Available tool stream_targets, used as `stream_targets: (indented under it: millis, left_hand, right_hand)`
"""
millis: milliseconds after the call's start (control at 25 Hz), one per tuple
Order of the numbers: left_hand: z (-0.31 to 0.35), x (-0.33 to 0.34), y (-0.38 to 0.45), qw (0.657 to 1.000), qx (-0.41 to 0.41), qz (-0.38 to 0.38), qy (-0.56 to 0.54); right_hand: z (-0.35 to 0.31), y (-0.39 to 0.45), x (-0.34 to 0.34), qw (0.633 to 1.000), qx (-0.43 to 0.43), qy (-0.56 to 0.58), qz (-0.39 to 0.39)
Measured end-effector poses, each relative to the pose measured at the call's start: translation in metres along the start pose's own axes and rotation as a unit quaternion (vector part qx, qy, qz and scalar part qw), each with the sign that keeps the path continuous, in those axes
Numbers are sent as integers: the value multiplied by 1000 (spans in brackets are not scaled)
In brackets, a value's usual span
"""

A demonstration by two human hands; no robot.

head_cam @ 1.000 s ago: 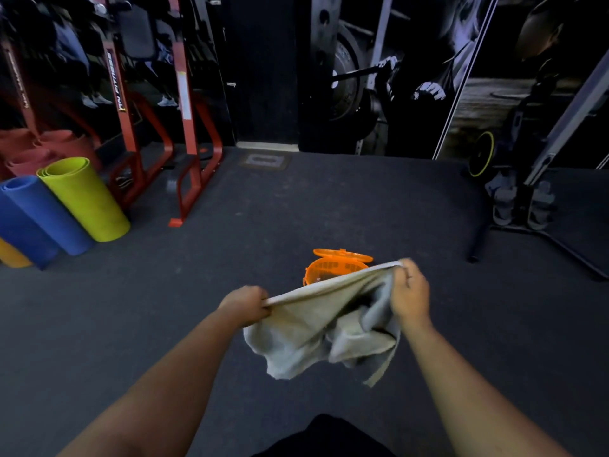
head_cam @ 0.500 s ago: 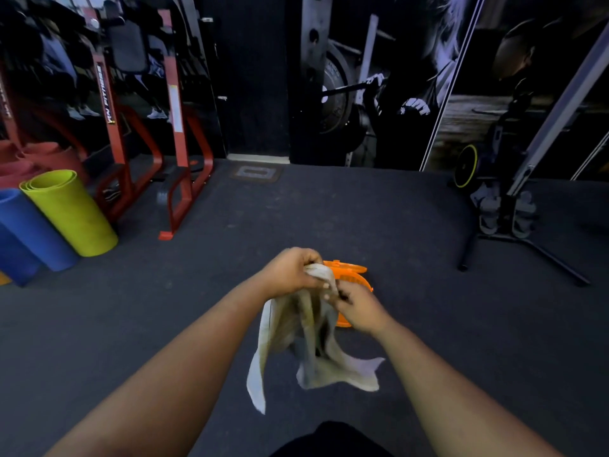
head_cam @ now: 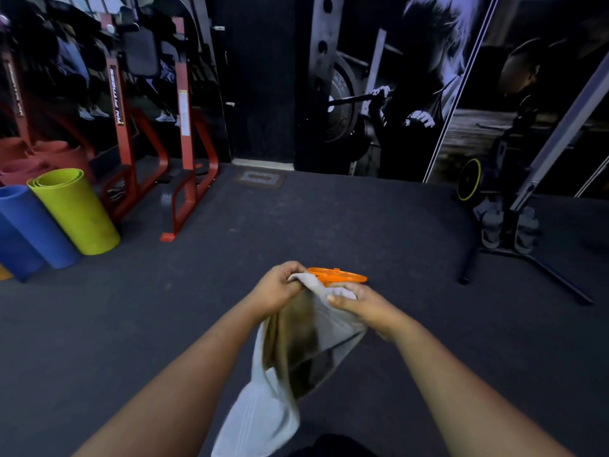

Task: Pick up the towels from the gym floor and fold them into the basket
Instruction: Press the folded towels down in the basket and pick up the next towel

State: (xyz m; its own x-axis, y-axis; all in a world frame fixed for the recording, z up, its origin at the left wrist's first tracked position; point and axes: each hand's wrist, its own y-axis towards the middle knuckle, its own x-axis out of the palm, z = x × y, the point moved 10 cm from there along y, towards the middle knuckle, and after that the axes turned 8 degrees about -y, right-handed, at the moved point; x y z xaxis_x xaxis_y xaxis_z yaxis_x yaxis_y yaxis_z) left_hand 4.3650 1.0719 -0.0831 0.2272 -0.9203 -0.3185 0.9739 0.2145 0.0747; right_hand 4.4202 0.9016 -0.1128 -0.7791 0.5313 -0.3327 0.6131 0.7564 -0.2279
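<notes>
A second ago the towel (head_cam: 296,351) was stretched wide between two hands; now its top corners have been brought together and it hangs doubled and long — the first fold looks made, with more folding due before it goes in. The left hand (head_cam: 276,288) grips the gathered edge, the right hand (head_cam: 356,300) pinches the cloth just beside it, both held out above the orange basket (head_cam: 339,276), which is mostly hidden behind them on the floor.

A gym: dark rubber floor (head_cam: 296,225), red steel rack (head_cam: 184,133) standing at left, rolled mats (head_cam: 75,212) leaning beside it, weightlifting mural (head_cam: 395,94) covering the back wall, exercise machine (head_cam: 514,206) sitting at right.
</notes>
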Motion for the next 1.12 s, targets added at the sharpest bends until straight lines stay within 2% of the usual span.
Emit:
stream_targets:
  millis: [80,120,160,200,240,280,360,440,480,520,560,640,680,720,800,880,960,1000,1040,1120]
  left_hand:
    - [-1,-3,5,988,10,-7,151]
    - [-8,-6,2,961,-4,-25,276]
    - [-25,-10,-4,917,-26,-53,396]
    - [-47,-16,-11,883,-54,-77,459]
    - [-68,-27,-17,884,-83,-75,453]
    - [-82,-39,-25,905,-113,-53,406]
    - [-106,-65,-36,952,-169,51,249]
    - [-104,-73,-40,968,-170,149,105]
    - [-95,-65,-37,972,-160,162,60]
    - [-76,-51,-31,979,-136,150,35]
    - [-55,-35,-23,987,-99,124,25]
    - [-14,-4,-8,997,-32,55,49]
    - [0,9,-4,998,-15,21,57]
    - [11,18,-1,998,-2,1,57]
    - [18,18,-1,993,0,-11,117]
    - [6,1,-6,962,-12,-18,272]
    - [-22,-28,-15,944,-57,0,326]
    - [-38,-42,-22,950,-84,20,301]
    - [-53,-51,-29,966,-104,49,232]
    - [-71,-56,-40,987,-111,115,15]
  right_hand:
    - [-2,1,-10,996,9,-87,36]
    - [-4,-1,-25,994,-3,-70,89]
    - [-5,-6,-44,988,-14,-38,151]
    - [-4,-10,-63,978,-30,-17,204]
    - [-2,-15,-77,969,-39,-12,242]
    - [3,-18,-86,964,-45,-3,262]
    - [19,-27,-97,945,-26,58,321]
    - [31,-43,-106,909,-2,74,410]
    - [24,-50,-106,898,-14,33,439]
    - [15,-48,-103,901,-34,-6,433]
    - [5,-39,-91,921,-55,-23,386]
    - [-7,-9,-49,971,-63,-89,214]
    - [-10,1,-29,973,-55,-167,147]
    - [-12,8,-10,960,-60,-259,93]
    - [-16,10,-7,918,-58,-380,101]
    - [-14,3,-35,920,-46,-344,184]
    - [0,-4,-63,932,-3,-280,232]
    - [4,-7,-71,930,4,-274,244]
    - [8,-9,-77,930,17,-264,254]
    - [15,-11,-83,937,45,-210,275]
